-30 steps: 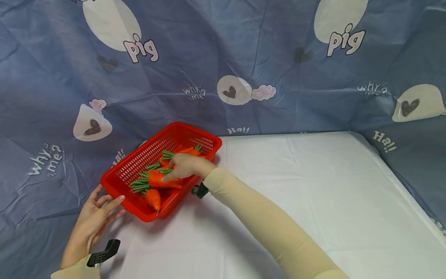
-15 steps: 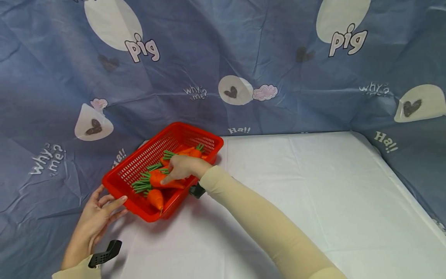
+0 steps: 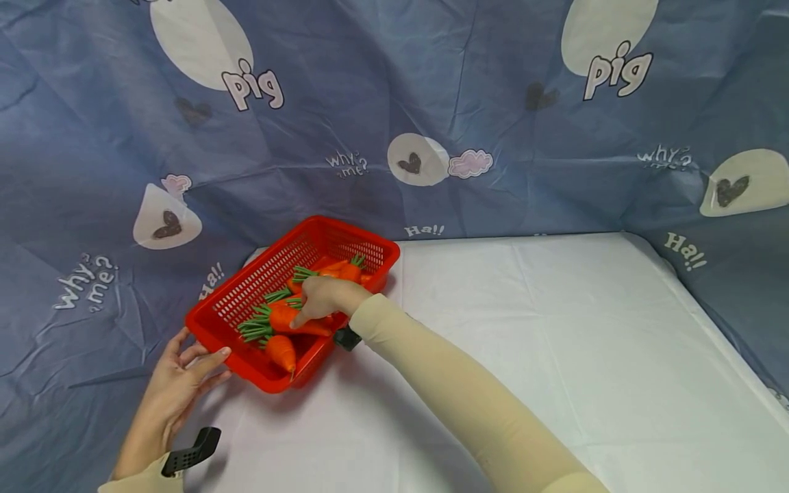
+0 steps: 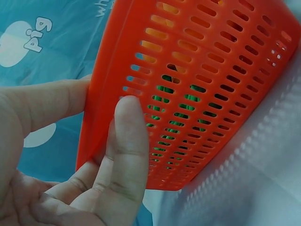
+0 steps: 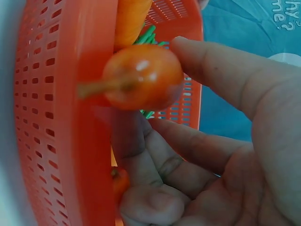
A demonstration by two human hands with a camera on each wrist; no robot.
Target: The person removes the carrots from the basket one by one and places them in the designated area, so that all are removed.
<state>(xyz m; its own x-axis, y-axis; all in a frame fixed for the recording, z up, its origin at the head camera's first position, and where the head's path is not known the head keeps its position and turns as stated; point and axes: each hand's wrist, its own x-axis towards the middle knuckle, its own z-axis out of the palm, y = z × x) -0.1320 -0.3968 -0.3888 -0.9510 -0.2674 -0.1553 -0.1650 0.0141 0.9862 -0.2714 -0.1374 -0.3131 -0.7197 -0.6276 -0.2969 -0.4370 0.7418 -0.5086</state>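
A red plastic basket [image 3: 246,291] with slotted walls holds several orange carrots with green stems. My left hand [image 3: 174,387] grips its near-left end, with the thumb over the rim and fingers [image 4: 130,136] against the slotted outer wall. Reaching inside over the near long side, my right hand [image 3: 327,298] holds a carrot [image 3: 282,317] between thumb and fingers. In the right wrist view this carrot [image 5: 143,77] points its thin root tip toward the camera. A shorter carrot [image 3: 281,352] lies nearer the front corner, and another carrot [image 3: 350,272] lies at the far end.
The basket stands on a white-covered table [image 3: 493,342], at its left back. Behind and to the left hangs a blue printed cloth [image 3: 345,103], close to the basket's back side. Black straps with small devices [image 3: 194,452] sit on the wrists.
The basket, the carrots in it and my left hand have shifted slightly to the right. My right hand keeps its hold on the carrot, nearly in place.
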